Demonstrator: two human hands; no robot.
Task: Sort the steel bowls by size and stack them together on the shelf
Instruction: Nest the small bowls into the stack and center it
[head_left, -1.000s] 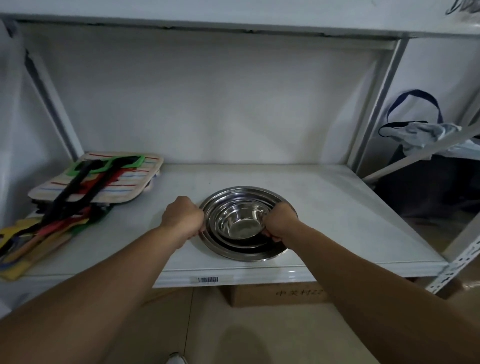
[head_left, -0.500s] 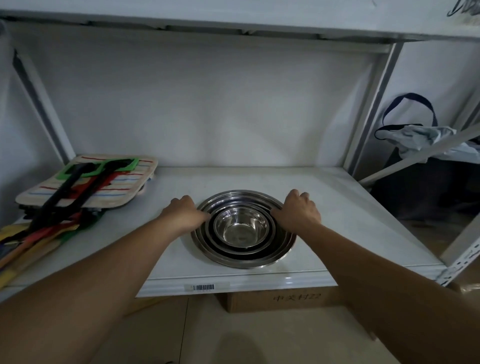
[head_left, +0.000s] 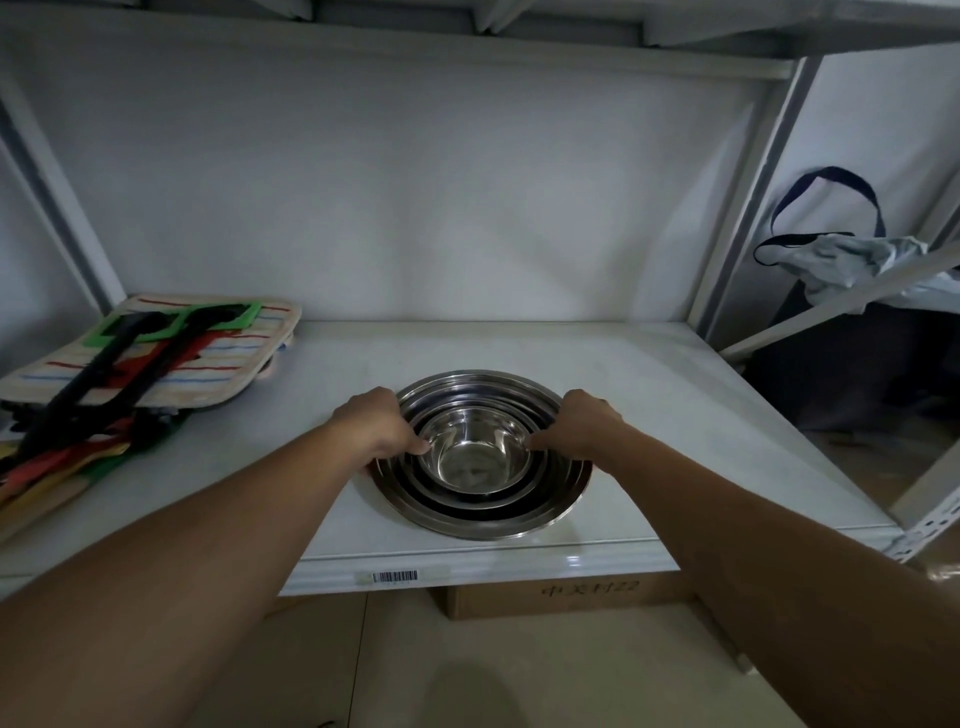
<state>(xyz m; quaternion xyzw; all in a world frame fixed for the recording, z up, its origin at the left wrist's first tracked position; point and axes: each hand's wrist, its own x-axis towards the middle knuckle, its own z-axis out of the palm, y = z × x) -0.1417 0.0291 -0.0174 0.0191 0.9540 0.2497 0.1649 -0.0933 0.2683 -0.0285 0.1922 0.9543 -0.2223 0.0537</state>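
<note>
A nested stack of steel bowls (head_left: 480, 499) sits on the white shelf (head_left: 675, 415), near its front edge, with the smallest bowl (head_left: 475, 460) innermost. My left hand (head_left: 382, 426) curls over the rims on the stack's left side, and its thumb tip touches the smallest bowl's rim. Opposite it, my right hand (head_left: 584, 428) covers the right-side rims, a fingertip reaching the same small rim. Both hands grip the stack from either side. The rims under my hands are hidden.
A striped cloth mat (head_left: 208, 353) with black and coloured utensils (head_left: 98, 384) lies at the shelf's left end. A cardboard box (head_left: 561, 595) stands on the floor below. A shelf upright (head_left: 748, 208) and a bag (head_left: 831, 249) are at the right.
My right hand went from inside the stack out to its right rim, then curled in again. Both hands now reach the smallest bowl's rim. The stack stays put.
</note>
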